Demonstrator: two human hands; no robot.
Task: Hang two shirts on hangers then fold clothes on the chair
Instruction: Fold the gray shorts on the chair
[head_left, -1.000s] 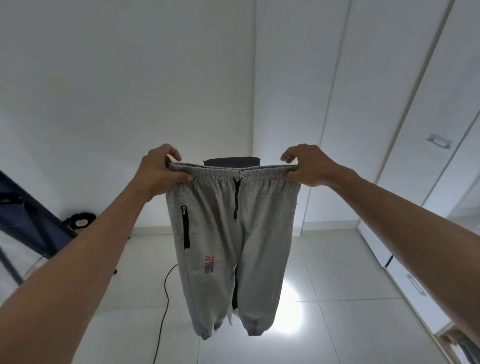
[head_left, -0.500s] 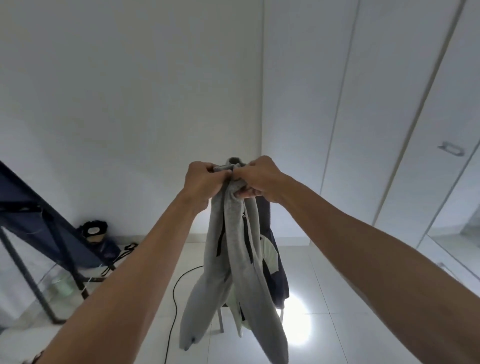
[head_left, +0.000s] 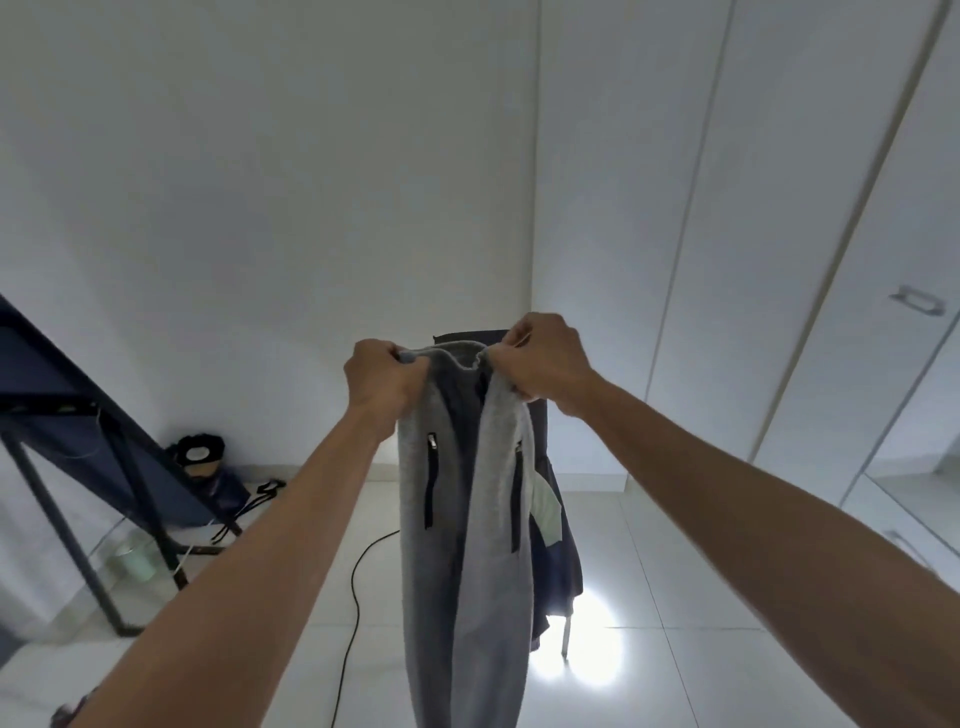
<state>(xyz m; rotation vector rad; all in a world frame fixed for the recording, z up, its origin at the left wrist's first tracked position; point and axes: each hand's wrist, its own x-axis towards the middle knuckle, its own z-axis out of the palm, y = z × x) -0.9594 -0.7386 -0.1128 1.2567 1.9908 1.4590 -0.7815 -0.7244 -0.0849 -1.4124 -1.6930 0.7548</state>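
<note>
White tiled room, both hands (head_left: 457, 374) clenched on grey sweatpants (head_left: 467, 519) waistband

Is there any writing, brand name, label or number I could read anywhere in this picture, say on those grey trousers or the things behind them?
None can be read.
Grey sweatpants, gripped at the waistband by the left hand and right hand: only black zippers show, no print.
Pale green patch on the dark clothing over the chair: no lettering that I can make out.
Dark bag by the wall: too small and blurred to tell.
</note>
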